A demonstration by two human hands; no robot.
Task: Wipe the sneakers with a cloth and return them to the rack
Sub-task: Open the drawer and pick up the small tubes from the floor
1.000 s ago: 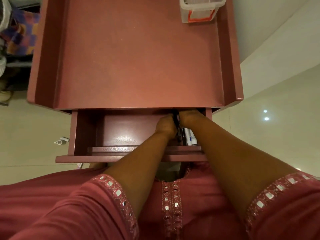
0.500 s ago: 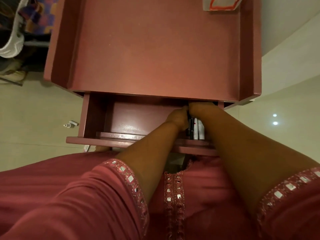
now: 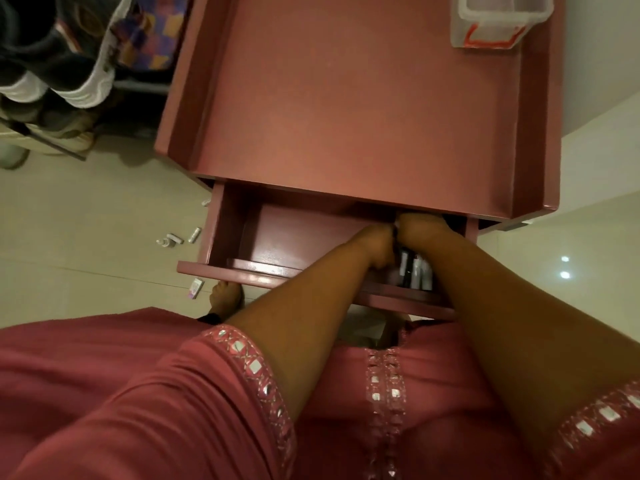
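Dark sneakers with white soles (image 3: 78, 77) sit on a rack (image 3: 45, 142) at the upper left, far from both hands. No cloth is visible. My left hand (image 3: 377, 245) and my right hand (image 3: 424, 225) are knuckles-up, side by side in the right end of an open pink drawer (image 3: 294, 233). The fingers of both curl down out of sight, the right hand's partly under the cabinet top. A small dark thing shows between the hands; I cannot tell what it is or whether either hand holds it.
White and dark tubes (image 3: 419, 271) stand in the drawer below my hands. The pink cabinet top (image 3: 346, 98) carries a clear plastic box (image 3: 491, 26) at its far right. Small bottles (image 3: 173, 239) and a little carton (image 3: 196, 288) lie on the tiled floor.
The view has swung left and tilted, bringing the shoe rack into sight. Both hands stay together at the drawer's right end with little movement.
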